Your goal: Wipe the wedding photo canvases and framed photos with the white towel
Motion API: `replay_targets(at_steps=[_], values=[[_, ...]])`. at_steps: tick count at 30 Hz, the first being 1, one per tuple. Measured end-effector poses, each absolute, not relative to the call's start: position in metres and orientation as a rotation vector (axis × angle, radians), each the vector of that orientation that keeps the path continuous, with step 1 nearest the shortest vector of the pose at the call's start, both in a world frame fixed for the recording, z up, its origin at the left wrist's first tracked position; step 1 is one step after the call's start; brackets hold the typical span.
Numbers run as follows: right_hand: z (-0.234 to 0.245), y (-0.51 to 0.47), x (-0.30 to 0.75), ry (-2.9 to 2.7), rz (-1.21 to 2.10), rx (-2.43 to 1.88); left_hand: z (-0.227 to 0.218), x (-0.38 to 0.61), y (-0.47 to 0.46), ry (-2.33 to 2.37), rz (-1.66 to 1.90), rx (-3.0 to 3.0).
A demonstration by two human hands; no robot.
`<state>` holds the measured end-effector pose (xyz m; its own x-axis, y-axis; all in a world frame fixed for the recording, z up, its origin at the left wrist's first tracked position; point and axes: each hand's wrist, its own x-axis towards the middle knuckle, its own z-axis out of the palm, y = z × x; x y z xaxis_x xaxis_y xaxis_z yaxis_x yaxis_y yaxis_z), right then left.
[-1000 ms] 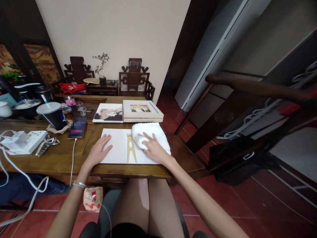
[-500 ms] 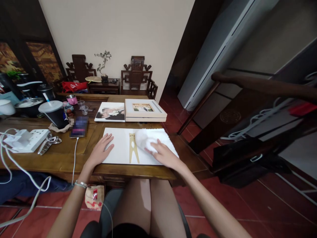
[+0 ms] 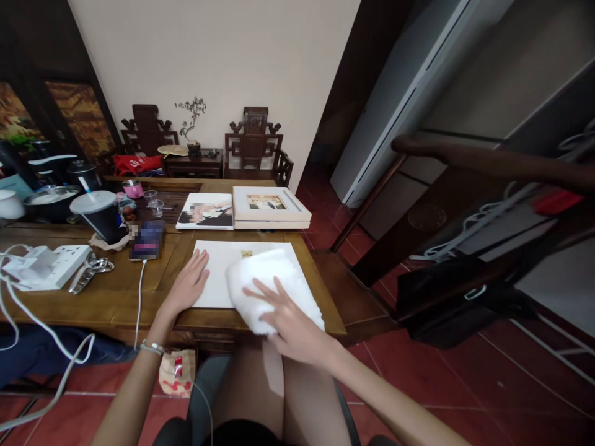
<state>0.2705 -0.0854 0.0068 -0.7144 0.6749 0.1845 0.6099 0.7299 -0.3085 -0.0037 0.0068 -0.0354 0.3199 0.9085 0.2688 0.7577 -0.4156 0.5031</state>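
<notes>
A white flat panel (image 3: 215, 275), perhaps an album or board, lies at the table's front edge. My left hand (image 3: 189, 282) rests flat on its left side, fingers together and stretched out. With fingers spread, my right hand (image 3: 290, 319) presses on a fluffy white cloth (image 3: 274, 269), which covers much of the panel's right half and hangs over the front edge. Above the cloth peeks the top of a yellowish design (image 3: 246, 253) on the panel; its lower part is hidden.
Behind the panel lie a photo-covered book (image 3: 209, 212) and a framed-picture box (image 3: 271, 214). To the left are a phone (image 3: 146, 240) on a cable, a lidded cup (image 3: 100, 214), a hair clip (image 3: 90, 272) and a power strip (image 3: 60, 266). A wooden chair (image 3: 418, 210) stands right.
My right hand has swept the cloth toward me and left, over the yellowish design and past the front edge. Its fingers have spread. My left hand stays on the panel.
</notes>
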Motion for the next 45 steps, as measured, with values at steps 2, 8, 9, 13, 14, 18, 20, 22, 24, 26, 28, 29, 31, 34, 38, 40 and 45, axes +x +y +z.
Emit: replay_targets(at_steps=[2,8,9,13,14,18,20,22,24,26,28,29,31,34,38,40,45], values=[[0.012,-0.094,0.279,-2.717,0.396,-0.859,-0.036,-0.004,0.008,1.501,0.744,2.314],[0.014,-0.035,0.274,-2.658,0.47,-0.917,-0.039,-0.004,0.011,1.532,0.709,2.314],[0.012,-0.02,0.269,-2.631,0.443,-0.983,-0.039,-0.005,0.011,1.533,0.715,2.311],[0.008,0.019,0.237,-2.521,0.338,-1.26,-0.039,-0.005,0.011,1.524,0.747,2.3],[0.008,0.02,0.23,-2.501,0.303,-1.307,-0.039,-0.005,0.011,1.528,0.748,2.299],[0.008,-0.014,0.214,-2.521,0.198,-1.341,-0.04,-0.005,0.011,1.53,0.757,2.313],[0.009,-0.047,0.216,-2.559,0.22,-1.309,-0.04,-0.006,0.011,1.519,0.762,2.324],[0.014,-0.08,0.222,-2.605,0.286,-1.251,-0.041,-0.006,0.012,1.514,0.755,2.332],[0.02,-0.106,0.229,-2.657,0.369,-1.168,-0.041,-0.006,0.012,1.514,0.742,2.339],[0.028,-0.118,0.235,-2.703,0.442,-1.099,-0.041,-0.006,0.011,1.516,0.734,2.344],[0.033,-0.112,0.238,-2.731,0.474,-1.071,-0.041,-0.005,0.011,1.52,0.731,2.349],[0.034,-0.103,0.238,-2.736,0.472,-1.069,-0.041,-0.005,0.011,1.525,0.729,2.35],[0.033,-0.077,0.235,-2.728,0.424,-1.081,-0.041,-0.005,0.01,1.539,0.723,2.344],[0.026,-0.029,0.224,-2.682,0.283,-1.169,-0.042,-0.004,0.01,1.545,0.721,2.338],[0.013,0.003,0.2,-2.616,0.075,-1.364,-0.043,-0.005,0.011,1.523,0.753,2.329],[0.009,-0.006,0.192,-2.63,0.008,-1.341,-0.043,-0.006,0.01,1.525,0.765,2.312],[0.008,-0.077,0.2,-2.723,0.063,-1.052,-0.041,-0.006,0.01,1.507,0.773,2.308]])
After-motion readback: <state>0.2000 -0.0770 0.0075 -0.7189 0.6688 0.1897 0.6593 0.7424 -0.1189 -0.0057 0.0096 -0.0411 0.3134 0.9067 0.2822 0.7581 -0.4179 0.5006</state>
